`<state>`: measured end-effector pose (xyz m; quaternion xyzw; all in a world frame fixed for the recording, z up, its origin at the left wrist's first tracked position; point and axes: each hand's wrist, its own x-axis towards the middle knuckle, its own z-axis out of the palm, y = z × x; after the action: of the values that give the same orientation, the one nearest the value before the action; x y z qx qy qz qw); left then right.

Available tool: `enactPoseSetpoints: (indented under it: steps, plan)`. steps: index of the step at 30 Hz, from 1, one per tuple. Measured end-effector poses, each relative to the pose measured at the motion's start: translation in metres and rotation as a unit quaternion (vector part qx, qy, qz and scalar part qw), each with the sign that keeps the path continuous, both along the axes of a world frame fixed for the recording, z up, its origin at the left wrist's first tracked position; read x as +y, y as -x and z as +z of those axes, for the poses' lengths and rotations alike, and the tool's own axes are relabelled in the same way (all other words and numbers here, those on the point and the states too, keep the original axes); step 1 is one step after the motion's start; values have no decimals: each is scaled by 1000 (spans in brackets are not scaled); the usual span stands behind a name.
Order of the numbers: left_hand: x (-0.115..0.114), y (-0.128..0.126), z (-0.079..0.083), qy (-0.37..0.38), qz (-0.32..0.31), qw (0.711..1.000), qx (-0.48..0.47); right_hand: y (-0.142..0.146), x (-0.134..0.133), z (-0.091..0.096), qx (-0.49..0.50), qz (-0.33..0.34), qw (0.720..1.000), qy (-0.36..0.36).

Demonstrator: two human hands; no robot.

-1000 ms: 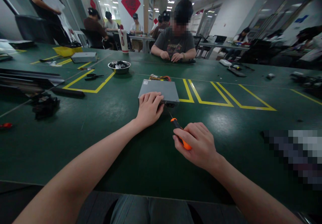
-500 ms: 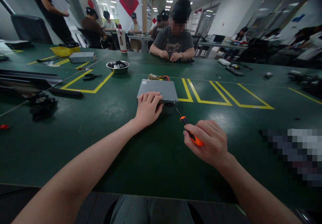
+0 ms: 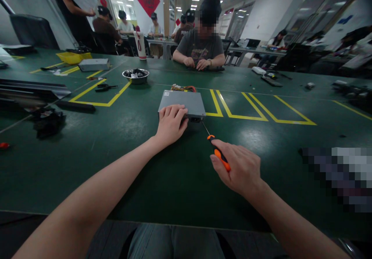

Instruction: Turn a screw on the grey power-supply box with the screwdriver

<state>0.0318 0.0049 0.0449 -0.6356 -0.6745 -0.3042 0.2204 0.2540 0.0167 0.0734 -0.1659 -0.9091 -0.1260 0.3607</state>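
A flat grey metal box (image 3: pixel 183 100) lies on the green table (image 3: pixel 122 162), with coloured wires (image 3: pixel 184 88) showing at its far end. My left hand (image 3: pixel 171 125) rests on the box's near left corner, fingers spread flat over its top. My right hand (image 3: pixel 240 166) is closed round an orange-handled screwdriver (image 3: pixel 218 154). Its thin shaft points up and left, the tip close to the box's near right corner.
A steel bowl (image 3: pixel 135 76) of small parts stands beyond the box, left of yellow floor-tape lines (image 3: pixel 241 109). Black parts (image 3: pixel 46 120) and long dark rails (image 3: pixel 31 90) lie at the left. A person (image 3: pixel 201 45) sits across the table; other people work behind.
My right hand with the screwdriver swung right, then settled a little lower, with the shaft now aimed at the box's near right corner. My left hand stayed on the box.
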Motion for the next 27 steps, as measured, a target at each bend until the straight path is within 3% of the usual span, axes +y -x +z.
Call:
enactPoseSetpoints:
  steps: [8,22,27]
  plan:
    - [-2,0,2,1,0,1000,2,3,-3,-4,13,9,999,-42]
    - [-1,0,1,-2,-1,1000,7,4,-4,-2,38,-3,999,-20]
    - [-1,0,1,0,-4,1000,4,1,-3,-1,8,-13,999,29]
